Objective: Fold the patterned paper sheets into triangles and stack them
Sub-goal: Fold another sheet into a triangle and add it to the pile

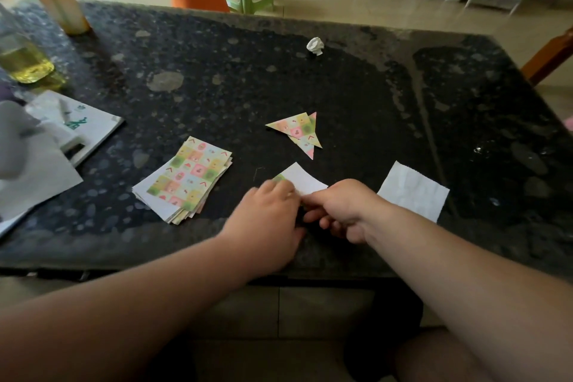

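Carrying surface: the dark speckled bench bears all the paper.
Left hand: palm down at the middle of the near edge, fingers bent over the left corner of the sheet being worked; blur hides the exact grip.
Right hand: close against the left hand, fingers curled and pinching the same sheet along its near side.
Unfolded pile: patterned sheets stacked loosely and fanned, just left of the hands, towards the near edge.
White paper square: lies flat and alone, just right of the right hand.
Sheet being worked: held by both hands, white side up and bowed off the bench, with a sliver of pattern showing at its left corner.
Folded triangles: two overlapping, lying beyond the hands towards the middle of the bench and apart from the sheet.
Crumpled scrap: well off towards the far edge.
Step in hand: by the look of it, the diagonal fold of a third sheet is just starting; no crease shows.
Next move calls for: bringing opposite corners together squarely, pressing the crease flat on the bench, then laying the triangle on the two already folded.
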`<state>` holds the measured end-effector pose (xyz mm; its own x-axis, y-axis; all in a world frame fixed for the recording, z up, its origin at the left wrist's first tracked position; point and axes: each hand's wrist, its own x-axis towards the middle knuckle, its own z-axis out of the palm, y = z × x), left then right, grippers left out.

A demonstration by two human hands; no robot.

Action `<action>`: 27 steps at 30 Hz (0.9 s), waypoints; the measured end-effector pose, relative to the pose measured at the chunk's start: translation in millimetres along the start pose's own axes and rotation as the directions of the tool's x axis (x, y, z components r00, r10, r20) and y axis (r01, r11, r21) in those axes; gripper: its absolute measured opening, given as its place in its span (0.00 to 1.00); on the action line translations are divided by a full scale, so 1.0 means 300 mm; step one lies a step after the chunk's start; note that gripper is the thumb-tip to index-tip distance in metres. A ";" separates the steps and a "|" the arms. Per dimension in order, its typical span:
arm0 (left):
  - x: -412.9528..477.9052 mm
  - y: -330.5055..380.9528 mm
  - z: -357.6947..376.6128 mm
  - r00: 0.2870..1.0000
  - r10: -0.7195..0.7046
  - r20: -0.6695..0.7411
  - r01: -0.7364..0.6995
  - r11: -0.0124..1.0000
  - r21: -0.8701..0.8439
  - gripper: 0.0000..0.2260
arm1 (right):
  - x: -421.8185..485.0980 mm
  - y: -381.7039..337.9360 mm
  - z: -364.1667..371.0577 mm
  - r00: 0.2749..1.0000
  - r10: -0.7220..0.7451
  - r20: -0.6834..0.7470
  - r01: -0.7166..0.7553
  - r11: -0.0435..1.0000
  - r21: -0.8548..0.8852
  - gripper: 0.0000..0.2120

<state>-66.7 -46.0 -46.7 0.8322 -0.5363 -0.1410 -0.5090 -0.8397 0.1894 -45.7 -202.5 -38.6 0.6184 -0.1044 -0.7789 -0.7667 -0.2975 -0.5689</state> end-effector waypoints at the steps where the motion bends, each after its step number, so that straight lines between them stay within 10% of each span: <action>1: -0.020 0.007 0.027 0.999 -0.015 0.034 0.015 1.000 0.011 0.28 | -0.003 0.004 0.000 1.000 -0.005 0.013 0.005 1.000 -0.008 0.11; 5: -0.067 0.003 0.062 0.983 0.003 0.184 -0.010 0.999 0.033 0.39 | -0.011 0.008 -0.063 0.984 -0.151 0.096 0.169 0.959 -0.227 0.03; 10: -0.065 -0.011 0.060 0.973 0.010 0.232 -0.014 1.000 0.015 0.39 | 0.001 0.025 -0.156 0.871 -0.480 0.107 0.476 0.769 -0.427 0.23; 17: -0.057 -0.012 0.044 0.977 0.031 0.209 -0.038 0.999 0.027 0.38 | 0.034 0.019 -0.145 0.643 -0.722 0.256 0.603 0.270 -0.750 0.10; 23: -0.077 -0.007 0.026 0.983 0.025 0.182 -0.027 1.000 0.010 0.36 | -0.058 0.017 -0.112 0.747 -0.575 0.334 0.464 0.092 -0.881 0.10; 27: -0.082 -0.042 0.022 0.975 0.067 0.213 -0.066 0.998 -0.014 0.35 | -0.048 0.053 -0.099 0.789 -0.537 0.299 0.507 0.293 -0.811 0.05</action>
<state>-82.2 -22.9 -52.0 0.7299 -0.5975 -0.3320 -0.5596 -0.8013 0.2117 -61.7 -233.9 -28.5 0.8480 0.3610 -0.3881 0.2284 -0.9096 -0.3471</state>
